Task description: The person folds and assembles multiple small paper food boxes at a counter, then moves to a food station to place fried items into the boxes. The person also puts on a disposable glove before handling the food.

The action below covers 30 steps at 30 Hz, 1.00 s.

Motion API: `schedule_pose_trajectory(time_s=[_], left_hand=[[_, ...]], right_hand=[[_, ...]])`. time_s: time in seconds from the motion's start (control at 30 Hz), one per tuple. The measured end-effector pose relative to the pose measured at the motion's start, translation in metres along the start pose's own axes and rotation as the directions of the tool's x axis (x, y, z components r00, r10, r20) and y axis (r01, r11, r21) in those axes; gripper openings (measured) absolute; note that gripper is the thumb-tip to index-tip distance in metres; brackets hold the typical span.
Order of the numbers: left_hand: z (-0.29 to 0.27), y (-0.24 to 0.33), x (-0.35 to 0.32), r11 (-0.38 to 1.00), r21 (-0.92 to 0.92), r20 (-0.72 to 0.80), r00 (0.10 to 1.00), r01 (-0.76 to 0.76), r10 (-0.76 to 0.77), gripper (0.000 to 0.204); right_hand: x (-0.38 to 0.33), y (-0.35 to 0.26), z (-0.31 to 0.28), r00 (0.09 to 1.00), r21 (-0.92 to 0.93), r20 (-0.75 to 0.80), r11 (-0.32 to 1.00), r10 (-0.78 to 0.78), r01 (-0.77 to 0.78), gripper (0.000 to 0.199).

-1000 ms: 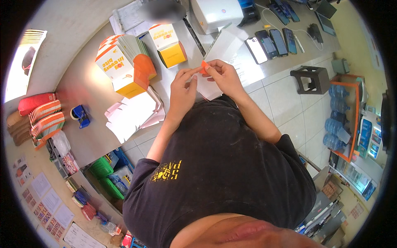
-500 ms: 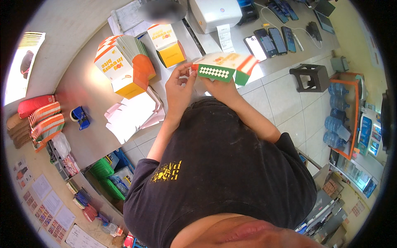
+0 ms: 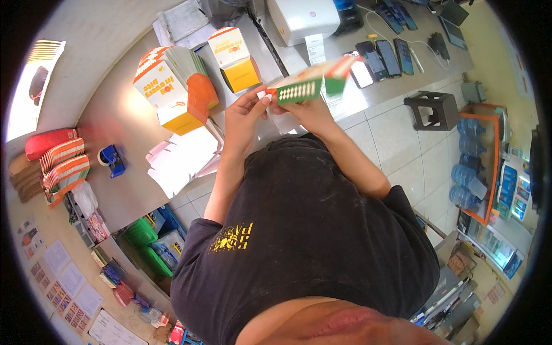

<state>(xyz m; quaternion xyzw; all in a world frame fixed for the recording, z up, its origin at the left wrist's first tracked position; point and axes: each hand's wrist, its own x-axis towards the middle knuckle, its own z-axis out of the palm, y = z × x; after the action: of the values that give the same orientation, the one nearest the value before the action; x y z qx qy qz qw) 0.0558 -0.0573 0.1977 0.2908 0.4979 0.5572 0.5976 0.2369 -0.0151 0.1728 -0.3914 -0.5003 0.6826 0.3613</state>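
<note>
A partly folded cardboard food carton [image 3: 299, 91], green with a white diamond pattern and red-orange stripes, is tilted up in front of my chest and blurred at its far end. My right hand [image 3: 312, 116] grips it from below, its fingers partly hidden behind the carton. At the carton's left end, my left hand [image 3: 244, 115] has thumb and fingers pinched together on a small flap. Left of my hands stands a stack of flat orange, white and yellow cartons [image 3: 158, 86]. A smaller carton stack [image 3: 230, 49] lies just beyond them.
White unfolded card sheets [image 3: 187, 161] lie at the table's near edge. A blue tape dispenser [image 3: 113, 160] is farther left. At the back right are a white label printer [image 3: 305, 20] and several phones [image 3: 388, 57]. A dark stool [image 3: 431, 109] stands on the tiled floor.
The carton has tilted, its right end swinging up and away from me. My left hand has shifted slightly left, still at the flap.
</note>
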Motion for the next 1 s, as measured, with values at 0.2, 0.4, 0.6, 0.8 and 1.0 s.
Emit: schedule_pose_trajectory(time_s=[0.2, 0.4, 0.6, 0.8, 1.0], left_hand=[[0.000, -0.002, -0.004, 0.992, 0.053, 0.036, 0.993, -0.112, 0.111, 0.032], [0.002, -0.010, -0.004, 0.937, 0.305, 0.016, 0.984, -0.172, 0.175, 0.023], [0.000, -0.007, -0.005, 0.927, 0.357, -0.018, 0.992, -0.111, 0.126, 0.023], [-0.022, 0.014, -0.007, 0.614, 0.773, 0.064, 0.983, -0.157, 0.172, 0.032], [-0.012, 0.018, 0.014, 0.263, 0.930, -0.024, 0.671, -0.256, 0.741, 0.060]], right_hand=[[-0.005, 0.012, 0.004, 0.934, -0.447, 0.020, 0.832, -0.356, 0.327, 0.031], [-0.005, 0.005, 0.008, 0.924, -0.464, 0.079, 0.807, -0.374, 0.366, 0.025], [-0.006, -0.023, 0.024, 0.986, -0.561, -0.084, 0.824, -0.142, 0.071, 0.024], [0.010, -0.055, 0.005, 0.645, -0.834, -0.190, 0.468, -0.740, 0.292, 0.044], [0.010, -0.058, 0.007, 0.881, -0.490, -0.295, 0.850, -0.369, 0.192, 0.040]])
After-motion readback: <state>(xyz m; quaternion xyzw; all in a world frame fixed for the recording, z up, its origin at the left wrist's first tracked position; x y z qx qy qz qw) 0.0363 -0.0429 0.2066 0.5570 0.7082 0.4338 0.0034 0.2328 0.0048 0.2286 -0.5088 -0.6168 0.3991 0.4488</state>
